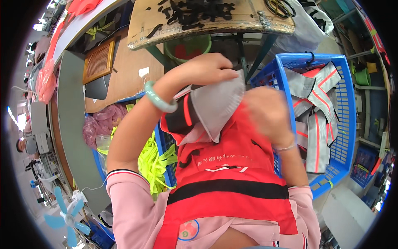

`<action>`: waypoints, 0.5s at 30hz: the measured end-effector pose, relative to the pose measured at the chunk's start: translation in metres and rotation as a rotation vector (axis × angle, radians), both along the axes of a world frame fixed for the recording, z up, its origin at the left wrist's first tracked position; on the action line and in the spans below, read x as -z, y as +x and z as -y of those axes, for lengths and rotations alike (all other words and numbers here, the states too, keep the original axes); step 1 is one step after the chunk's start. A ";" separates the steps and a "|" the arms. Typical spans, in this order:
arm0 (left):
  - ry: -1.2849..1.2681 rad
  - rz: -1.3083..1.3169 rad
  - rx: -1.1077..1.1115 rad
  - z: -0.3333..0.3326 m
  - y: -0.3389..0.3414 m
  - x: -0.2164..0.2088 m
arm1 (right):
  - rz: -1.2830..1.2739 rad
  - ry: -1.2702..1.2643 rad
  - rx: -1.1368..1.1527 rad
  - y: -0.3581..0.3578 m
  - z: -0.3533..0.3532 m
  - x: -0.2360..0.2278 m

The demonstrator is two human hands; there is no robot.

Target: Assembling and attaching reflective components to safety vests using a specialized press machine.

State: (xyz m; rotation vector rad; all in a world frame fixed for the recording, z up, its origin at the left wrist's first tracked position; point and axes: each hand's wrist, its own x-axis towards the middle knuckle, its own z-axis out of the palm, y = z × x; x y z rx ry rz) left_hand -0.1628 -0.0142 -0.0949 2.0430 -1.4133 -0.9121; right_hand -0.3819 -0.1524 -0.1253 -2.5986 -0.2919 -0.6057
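My left hand (209, 69), with a pale green bangle on the wrist, closes its fingers on the top edge of a silver-grey fabric piece (219, 97). The piece has black and red bands on its left part and hangs folded in front of my red apron (232, 199). Close by the piece's right edge is my right hand (268, 114). It is smeared by motion, so its fingers and anything in them do not show clearly. The lower end of the fabric droops over the apron's upper part.
At the right stands a blue plastic basket (350, 141) holding several grey straps with red stripes (317, 137). Ahead, a cardboard-topped table (145, 37) carries black scraps (195, 12). Below it sits a green tub (203, 43). Neon yellow strips (151, 162) lie at left.
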 end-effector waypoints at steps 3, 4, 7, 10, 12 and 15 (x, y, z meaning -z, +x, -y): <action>0.129 -0.137 0.035 0.008 -0.004 0.008 | -0.076 -0.026 -0.112 0.042 -0.073 -0.008; 0.101 -0.185 0.019 0.008 -0.005 0.010 | -0.059 -0.008 -0.101 0.050 -0.080 -0.013; 0.091 -0.276 -0.033 -0.001 -0.007 0.015 | -0.064 -0.101 -0.035 0.065 -0.081 -0.025; -0.264 -0.644 -0.282 -0.020 -0.014 0.018 | -0.388 -0.103 0.005 0.070 -0.065 -0.026; -0.360 -0.319 -0.327 -0.042 -0.021 0.017 | -0.354 -0.020 0.074 0.070 -0.052 -0.022; -0.153 0.009 -0.264 -0.080 -0.045 0.015 | -0.341 0.058 0.105 0.064 -0.036 -0.014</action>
